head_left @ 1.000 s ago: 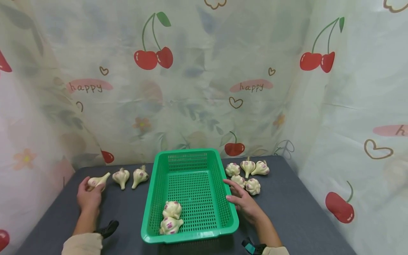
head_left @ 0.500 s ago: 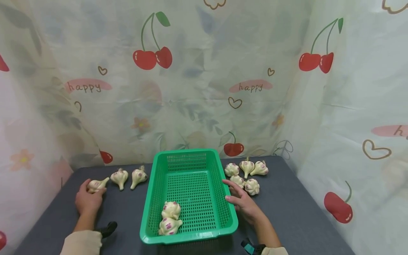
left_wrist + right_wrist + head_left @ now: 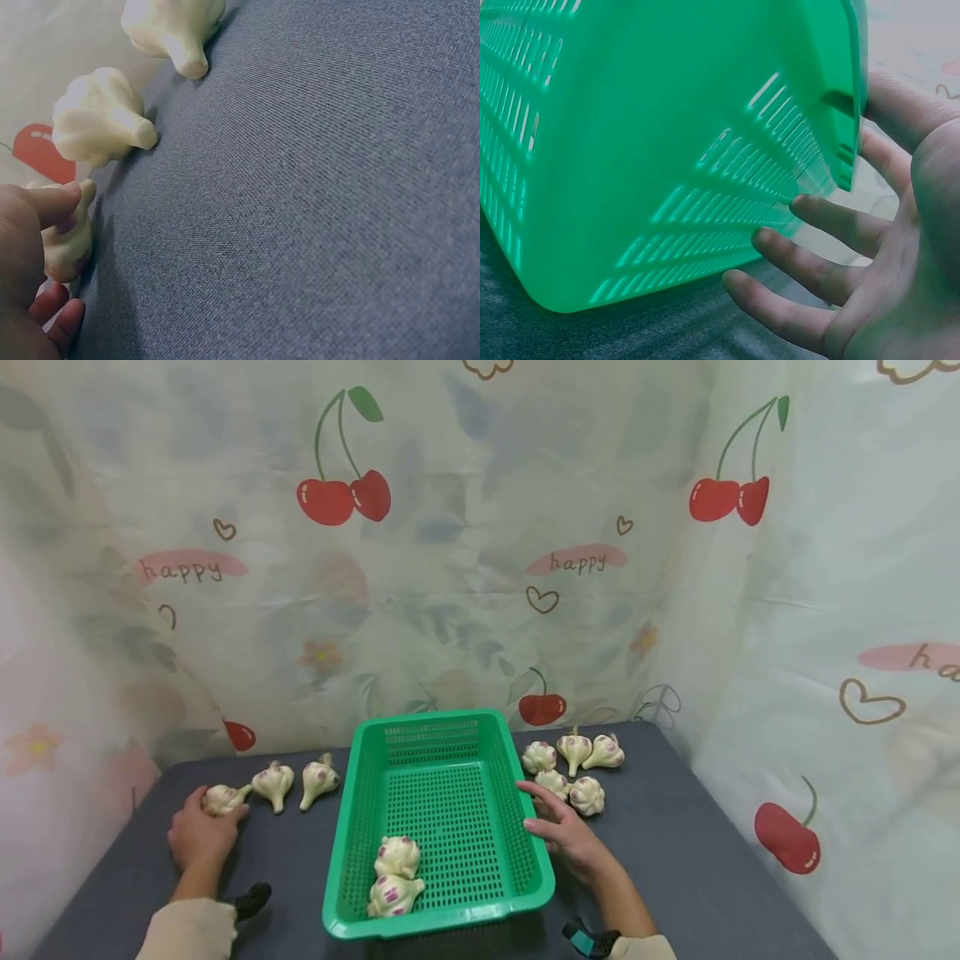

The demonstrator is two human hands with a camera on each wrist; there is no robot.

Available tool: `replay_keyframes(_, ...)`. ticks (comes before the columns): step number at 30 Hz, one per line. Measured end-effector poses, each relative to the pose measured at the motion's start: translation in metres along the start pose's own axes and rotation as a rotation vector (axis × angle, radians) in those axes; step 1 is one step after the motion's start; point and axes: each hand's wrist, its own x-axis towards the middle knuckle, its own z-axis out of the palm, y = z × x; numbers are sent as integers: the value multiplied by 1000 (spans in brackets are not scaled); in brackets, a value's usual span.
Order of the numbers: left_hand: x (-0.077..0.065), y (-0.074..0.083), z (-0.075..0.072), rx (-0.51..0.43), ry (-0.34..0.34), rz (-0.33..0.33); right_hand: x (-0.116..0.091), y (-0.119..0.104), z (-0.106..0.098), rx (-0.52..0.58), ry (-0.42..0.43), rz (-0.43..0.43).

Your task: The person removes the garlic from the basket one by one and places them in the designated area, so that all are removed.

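Observation:
At the table's left end, my left hand (image 3: 202, 833) holds a garlic bulb (image 3: 222, 799) low at the tabletop, its stem pointing right. The left wrist view shows the thumb (image 3: 56, 204) across that bulb (image 3: 66, 253) and fingertips (image 3: 66, 319) at its other side. Two more bulbs (image 3: 273, 783) (image 3: 318, 778) lie just to its right. My right hand (image 3: 570, 837) is at the right side of a green plastic basket (image 3: 441, 924), thumb and forefinger at the rim, the other fingers (image 3: 802, 259) extended beside the slotted wall. Two garlic bulbs (image 3: 397, 857) (image 3: 394, 895) sit in the basket's near left corner.
Several garlic bulbs (image 3: 574, 750) lie clustered right of the basket, close to my right fingertips. The dark grey table (image 3: 675, 860) is backed by a cherry-print curtain (image 3: 450, 568) that also hangs at both sides.
My left hand has lowered the garlic bulb slightly, and its stem now lies nearer the neighbouring bulb. The right hand and basket keep their places; the head view has shifted a little.

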Motion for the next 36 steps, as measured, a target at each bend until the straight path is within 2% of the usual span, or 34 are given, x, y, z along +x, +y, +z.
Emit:
replay_keyframes(7,-4,-3,-3,-8,-18,38,0,-1,2,-7,2,-9)
replay_keyframes(14,-9,-6,-6,-18,-9,61,-1,-3,3,-14,2,1)
replay_keyframes(19,-9,-7,-7,2,9,104,0,-2,2,-25,9,5)
replay_keyframes(24,-8,-7,-11,38,-3,137,-1,0,1,-24,11,11)
replay_keyframes(32,-10,-5,-17,37,13,137,-2,0,2,-13,8,9)
replay_keyframes(36,-10,3,-20,20,43,122,-1,-1,1,-27,9,-7)
